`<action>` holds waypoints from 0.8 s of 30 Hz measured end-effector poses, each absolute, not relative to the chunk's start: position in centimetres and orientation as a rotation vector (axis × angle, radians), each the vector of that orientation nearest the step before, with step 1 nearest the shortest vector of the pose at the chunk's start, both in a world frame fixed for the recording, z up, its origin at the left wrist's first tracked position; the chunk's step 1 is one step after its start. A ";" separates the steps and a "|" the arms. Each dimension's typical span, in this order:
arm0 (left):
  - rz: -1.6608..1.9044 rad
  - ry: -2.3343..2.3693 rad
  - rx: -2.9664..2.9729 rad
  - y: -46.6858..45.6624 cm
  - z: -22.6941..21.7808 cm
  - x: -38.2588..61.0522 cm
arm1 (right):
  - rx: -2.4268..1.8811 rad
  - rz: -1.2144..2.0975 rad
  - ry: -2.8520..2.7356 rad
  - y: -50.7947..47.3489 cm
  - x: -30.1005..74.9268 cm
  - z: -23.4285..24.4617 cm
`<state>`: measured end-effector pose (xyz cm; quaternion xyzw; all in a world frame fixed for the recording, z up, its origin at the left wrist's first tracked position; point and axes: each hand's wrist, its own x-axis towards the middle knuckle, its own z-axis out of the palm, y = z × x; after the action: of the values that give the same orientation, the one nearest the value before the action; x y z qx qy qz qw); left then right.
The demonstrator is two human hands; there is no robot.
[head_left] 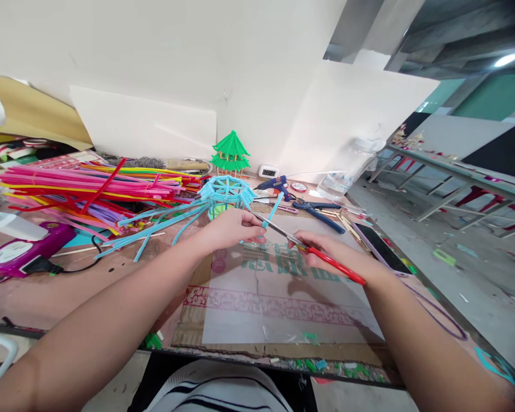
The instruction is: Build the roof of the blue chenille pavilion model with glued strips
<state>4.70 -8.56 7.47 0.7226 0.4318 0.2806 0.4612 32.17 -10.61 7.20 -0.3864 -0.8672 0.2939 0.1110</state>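
My left hand (pixel 242 226) pinches a short light-blue pipe cleaner (pixel 275 208), which slants up to the right from the fingertips. In my right hand (pixel 320 246) are red-handled scissors (pixel 335 265), their long metal blades reaching left to the pipe cleaner beside my left fingers. Whether the blades touch it I cannot tell. Just behind my left hand stands a light-blue pipe-cleaner frame (pixel 227 190); long blue pipe cleaners (pixel 154 226) stretch left from it. A green tiered roof model (pixel 232 151) rises at the back. Below my hands lies a printed sheet (pixel 249 320) on cardboard.
Bundled coloured pipe cleaners (pixel 90 186) cover the left, near a purple power strip (pixel 51 249). Toward the back are a blue glue gun (pixel 274 186), pliers (pixel 321 216), a small clock (pixel 268 171) and a plastic bottle (pixel 347 169). A phone (pixel 381 249) lies by the right table edge.
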 end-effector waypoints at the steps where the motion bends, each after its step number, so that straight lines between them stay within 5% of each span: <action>1: 0.692 1.062 1.778 -8.5 7.4 4.7 | -1.132 0.870 -2.545 -10.6 32.1 7.2; 24: 0.681 1.039 1.816 -8.3 7.0 4.6 | -1.157 0.854 -2.546 -10.7 31.9 7.4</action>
<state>4.63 -8.26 7.02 0.7357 0.4209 0.2757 0.4534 31.92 -10.71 7.36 -0.3934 -0.8656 0.2902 0.1087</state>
